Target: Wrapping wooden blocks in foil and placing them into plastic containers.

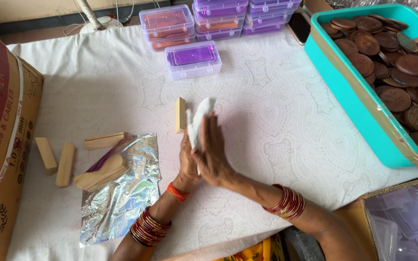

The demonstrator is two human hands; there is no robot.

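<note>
A white cloth (198,118) is pressed between the person's two palms, near the middle of the table (276,125), which is covered in a white patterned cover. The right hand (213,150) lies flat against the cloth with fingers stretched upward, and the left hand (187,159) backs it from the other side, mostly hidden behind the right; together they sandwich the cloth rather than curl around it. Just left of the cloth, a small pale wooden block (180,115) stands upright, at the left hand's fingertips; whether it is held cannot be told. Both wrists carry red bangles.

Toward the table's left edge, a sheet of shiny holographic foil (122,193) lies crumpled flat, with a shaped wooden piece (101,173) resting on its upper left part. Another wooden block (105,140) lies just above the foil, and two more wooden blocks (56,159) lie side by side further left, next to a large cardboard box (1,145) at the left edge.

Along the far edge sit stacks of clear plastic cases (204,21) with purple and orange contents. At the right edge, a teal tub (359,111) holds many brown round discs (393,53). At the near right corner, empty clear plastic boxes (402,217) fill a carton.
</note>
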